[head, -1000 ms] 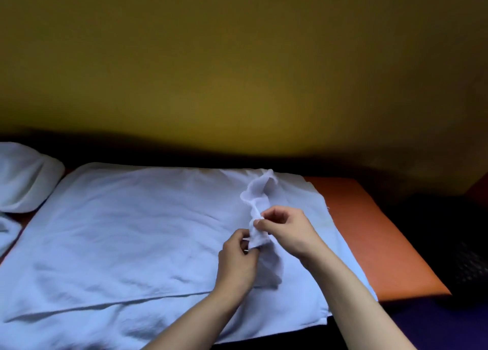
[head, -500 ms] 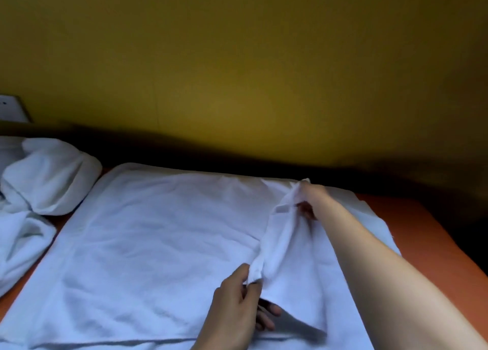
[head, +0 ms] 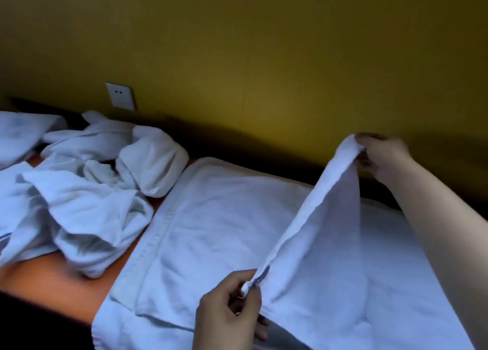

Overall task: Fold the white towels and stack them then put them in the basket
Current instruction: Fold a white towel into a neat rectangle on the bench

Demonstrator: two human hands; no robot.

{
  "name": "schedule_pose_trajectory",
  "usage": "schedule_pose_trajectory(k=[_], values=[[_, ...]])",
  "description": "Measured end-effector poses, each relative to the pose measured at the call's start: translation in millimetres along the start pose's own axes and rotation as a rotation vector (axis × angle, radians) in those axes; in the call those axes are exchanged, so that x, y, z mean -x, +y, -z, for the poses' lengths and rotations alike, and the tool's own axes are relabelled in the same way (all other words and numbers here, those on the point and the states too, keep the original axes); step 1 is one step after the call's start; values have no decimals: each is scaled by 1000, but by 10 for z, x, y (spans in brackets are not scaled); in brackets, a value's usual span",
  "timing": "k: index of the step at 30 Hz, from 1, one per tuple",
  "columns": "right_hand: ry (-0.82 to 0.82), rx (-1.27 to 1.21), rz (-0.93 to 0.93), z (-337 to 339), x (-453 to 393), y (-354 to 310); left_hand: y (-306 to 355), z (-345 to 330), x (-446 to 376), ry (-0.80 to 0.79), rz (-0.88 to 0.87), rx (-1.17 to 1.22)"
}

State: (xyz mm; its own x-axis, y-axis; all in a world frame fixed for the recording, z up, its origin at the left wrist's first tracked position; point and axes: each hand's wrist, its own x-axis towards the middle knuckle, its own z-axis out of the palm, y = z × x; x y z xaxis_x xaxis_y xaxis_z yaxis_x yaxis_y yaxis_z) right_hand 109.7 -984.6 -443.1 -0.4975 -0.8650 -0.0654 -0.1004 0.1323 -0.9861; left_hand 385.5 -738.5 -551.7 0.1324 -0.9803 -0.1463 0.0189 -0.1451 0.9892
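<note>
A large white towel (head: 216,233) lies spread flat on the orange table (head: 52,278). On top of it I hold a smaller white towel (head: 324,233) by one stretched edge. My left hand (head: 232,310) pinches its near corner low over the flat towel. My right hand (head: 380,157) pinches the far corner, raised near the wall, so the cloth hangs down from that edge onto the flat towel. No basket is in view.
A heap of crumpled white towels (head: 87,191) covers the left part of the table. A yellow wall (head: 264,59) with a white socket (head: 120,96) runs close behind. The table's front edge drops into dark space at the lower left.
My hands have drawn apart, the right one rising toward the wall, stretching the small towel's edge taut. The view has swung left, bringing the towel heap and the socket into sight.
</note>
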Motion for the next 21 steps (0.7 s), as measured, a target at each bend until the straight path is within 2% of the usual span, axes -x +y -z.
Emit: schedule_pose_trajectory(k=[3,9,12,15,17,19,21], values=[[-121,-17,36,-703,105,-126,-1,331,-4,11,46,67],[-214,12,79,-1852,381,-203,-71,930,-49,133,89,42],[-246,53,67,-2222,500,-140,-154,1158,-90,167,178,23],[-266,115,54,-2443,636,17,-240,1334,-107,190,197,-155],[-331,46,-1,-2470,773,143,-276,1426,-113,176,201,-287],[-337,5,-29,-2333,938,245,-301,1498,-133,165,220,-402],[-312,79,32,-1983,1167,372,-324,1551,-143,163,229,-495]])
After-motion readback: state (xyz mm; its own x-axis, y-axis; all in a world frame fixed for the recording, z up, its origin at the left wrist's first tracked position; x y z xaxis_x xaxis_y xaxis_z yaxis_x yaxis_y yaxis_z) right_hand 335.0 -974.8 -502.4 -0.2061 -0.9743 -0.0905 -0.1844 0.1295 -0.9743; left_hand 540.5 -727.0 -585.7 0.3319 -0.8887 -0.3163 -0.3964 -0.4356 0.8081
